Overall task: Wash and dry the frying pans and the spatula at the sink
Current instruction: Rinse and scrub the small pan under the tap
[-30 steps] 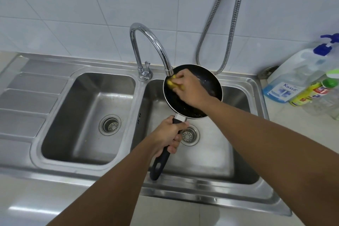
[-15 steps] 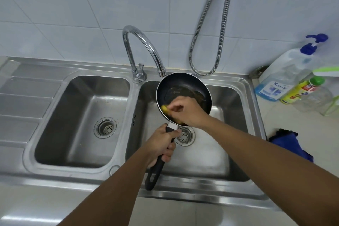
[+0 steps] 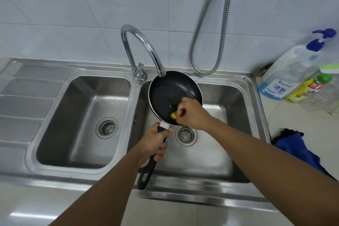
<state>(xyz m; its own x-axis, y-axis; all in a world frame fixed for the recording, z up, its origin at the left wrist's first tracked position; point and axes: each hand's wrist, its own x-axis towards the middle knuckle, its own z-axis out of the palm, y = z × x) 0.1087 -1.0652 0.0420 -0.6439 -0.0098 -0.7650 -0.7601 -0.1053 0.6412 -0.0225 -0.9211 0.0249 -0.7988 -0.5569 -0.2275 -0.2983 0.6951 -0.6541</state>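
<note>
Item, nearest: pale glossy surface [image 3: 27, 214] along the lower edge, in front of the sink's front rim.

Item: left hand [image 3: 153, 145], forearm entering from the lower edge, fingers [image 3: 161, 154] wrapped tight around the black plastic handle [image 3: 146, 174] of the pan; the handle's looped end hangs out below the fist, over the front rim.

Item: stainless-steel double-basin sink [image 3: 135, 108], ridged draining board at far left. Left basin holds only its round strainer drain [image 3: 106, 127]. Right basin has a second strainer drain [image 3: 186, 135], seen just beside the left hand.

Item: small round black non-stick frying pan [image 3: 168, 95], held above the right basin, tilted with its inside toward the camera. A few bright specks show on the coating near the middle.

Item: right hand [image 3: 192, 113], forearm entering from the right edge, fingers curled shut on a small yellow sponge [image 3: 173, 115] pressed against the pan's lower inner wall. Most of the sponge is hidden by the hand.

Item: dark blue cloth [image 3: 300, 150], bunched on the surface right of the sink.

Item: chrome gooseneck tap [image 3: 141, 42], rising behind the divider between the basins, spout ending at the pan's far rim.

Item: clear pump bottle of blue liquid [image 3: 286, 73] and a yellow bottle with green cap [image 3: 308, 86], right rear corner.

Item, farthest: white tiled wall [image 3: 91, 5], with a looped flexible metal hose [image 3: 216, 24] hanging against it.
</note>
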